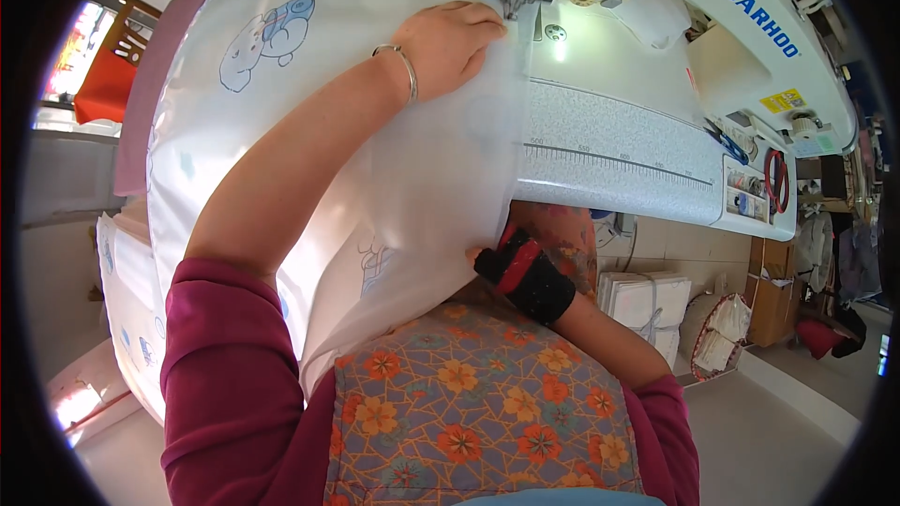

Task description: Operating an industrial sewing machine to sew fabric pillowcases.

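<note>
A large sheet of glossy white fabric [309, 84] with blue cartoon prints covers the left of the sewing machine table and hangs toward my lap. Its straight right edge runs up to the presser foot [512, 2]. My left hand [448, 49], with a bracelet at the wrist, lies palm down on the fabric just left of the foot, fingers bent slightly and tips near the edge. Lower down, my right hand [525, 272] in a black and red fingerless glove grips the same edge just off the table's front. Most of its fingers are hidden under the fabric.
The white sewing machine [675, 0] reaches across the upper right. Along the table's front runs a ruler strip [619, 164]; red-handled scissors [776, 180] and a small parts tray [746, 189] sit at its right end. Below are tied white bundles [642, 305] and a basket [720, 333].
</note>
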Demonstrator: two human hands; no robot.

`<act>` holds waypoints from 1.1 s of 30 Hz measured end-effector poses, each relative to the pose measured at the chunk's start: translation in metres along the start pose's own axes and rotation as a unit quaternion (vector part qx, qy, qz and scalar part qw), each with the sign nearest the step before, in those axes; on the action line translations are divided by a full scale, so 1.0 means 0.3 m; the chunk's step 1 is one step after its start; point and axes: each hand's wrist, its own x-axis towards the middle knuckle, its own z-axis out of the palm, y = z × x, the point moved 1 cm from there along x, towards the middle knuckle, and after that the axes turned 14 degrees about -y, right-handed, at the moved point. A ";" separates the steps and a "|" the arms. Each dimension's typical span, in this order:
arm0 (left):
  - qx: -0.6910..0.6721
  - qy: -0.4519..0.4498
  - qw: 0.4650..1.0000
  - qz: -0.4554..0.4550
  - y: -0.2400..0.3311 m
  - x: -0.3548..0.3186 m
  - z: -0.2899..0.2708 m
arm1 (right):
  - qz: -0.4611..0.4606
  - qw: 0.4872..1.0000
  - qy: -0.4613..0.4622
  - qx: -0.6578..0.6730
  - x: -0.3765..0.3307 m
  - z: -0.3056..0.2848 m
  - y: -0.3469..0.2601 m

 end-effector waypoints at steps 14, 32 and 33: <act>-0.011 0.020 1.000 0.015 -0.077 0.058 0.017 | 0.071 0.995 -0.058 -0.043 0.030 -0.043 0.018; 0.014 -0.075 0.993 -0.095 -0.062 0.072 0.033 | 0.049 0.971 0.056 -0.229 -0.127 -0.263 0.077; 0.016 -0.070 0.993 -0.092 -0.054 0.079 -0.009 | 0.066 0.985 0.055 -0.147 -0.176 -0.354 0.100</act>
